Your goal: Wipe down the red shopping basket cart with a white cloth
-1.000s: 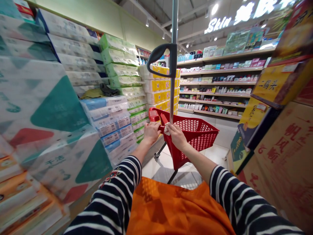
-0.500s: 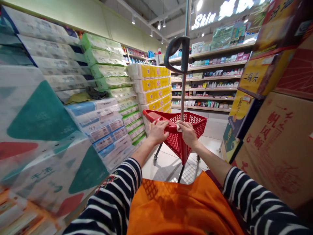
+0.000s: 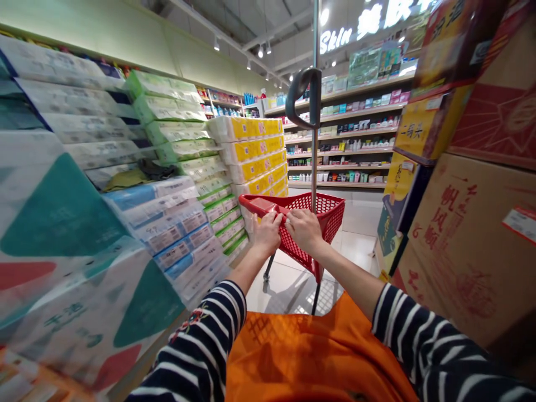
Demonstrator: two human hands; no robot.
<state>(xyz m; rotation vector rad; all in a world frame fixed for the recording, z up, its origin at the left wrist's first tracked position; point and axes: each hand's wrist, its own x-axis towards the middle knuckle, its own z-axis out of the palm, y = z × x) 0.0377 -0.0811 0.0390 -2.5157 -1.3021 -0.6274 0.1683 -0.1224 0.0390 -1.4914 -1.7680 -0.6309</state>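
A red plastic shopping cart [image 3: 334, 207] with a perforated basket stands on thin legs in front of me. My left hand [image 3: 268, 233] is closed round the cart's red handle bar [image 3: 263, 205], its fingers curled over the top. Close beside it, my right hand [image 3: 305, 230] presses on the same bar with bent fingers. Only a sliver of a crumpled white wipe [image 3: 288, 221] shows at my right fingertips; the rest is hidden under them. A metal pole [image 3: 314, 167] with a grey loop handle [image 3: 290, 103] rises from the cart.
Stacked tissue packs [image 3: 184, 218] line my left side, with yellow-and-white packs [image 3: 251, 149] further on. A dark and olive cloth [image 3: 129, 177] lies on one stack. Cardboard cartons [image 3: 456, 245] rise at my right. Shelves of small products [image 3: 352, 132] stand behind the cart.
My right hand has moved left along the handle bar with the white wipe, nearer my left hand. The view has turned slightly right, and the wipe is now mostly covered.
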